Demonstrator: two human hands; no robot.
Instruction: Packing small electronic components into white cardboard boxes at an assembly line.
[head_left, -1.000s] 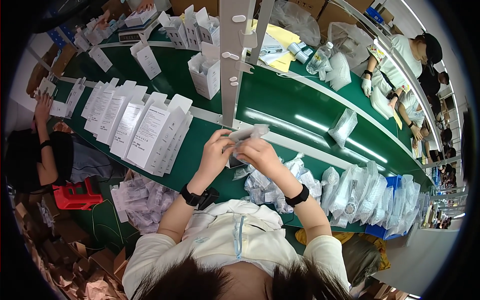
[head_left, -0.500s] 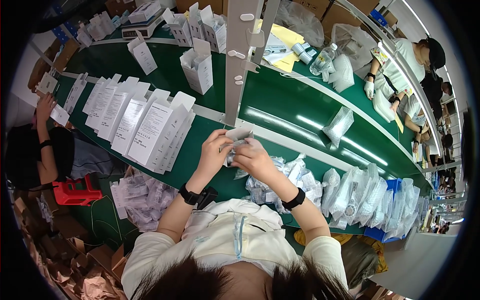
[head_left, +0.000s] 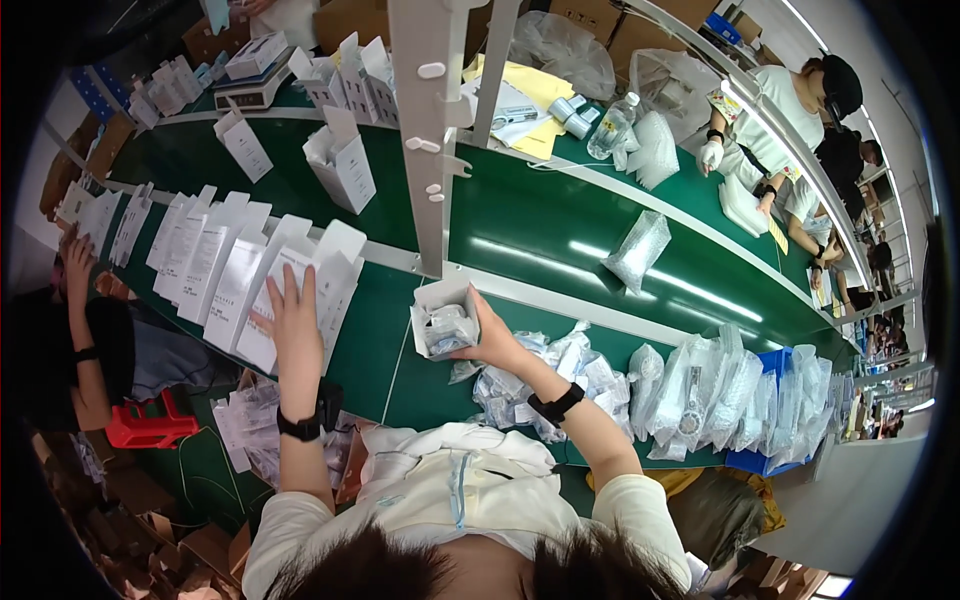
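My right hand (head_left: 490,333) grips a small white carton (head_left: 443,293) by its right side, just in front of the metal post. The carton's top is open, and clear plastic-wrapped items show inside. To the left, my left hand (head_left: 293,322) lies with fingers spread against the near end of a row of white cartons (head_left: 232,262). These stand upright and overlapping, with their top flaps raised. Close to my right wrist lies a heap of small clear plastic bags (head_left: 575,375) with pale contents.
A metal post (head_left: 428,170) rises beyond the carton. Bubble-wrap pouches (head_left: 735,385) stand at a blue bin (head_left: 765,460) on the right. One bubble-wrap packet (head_left: 637,252) sits on the green belt. Co-workers are at far left and far right. A red stool (head_left: 150,425) stands lower left.
My left hand has left the carton and moved left onto the carton row. My right hand now holds the carton alone, turned so its contents show. The whole view has shifted slightly.
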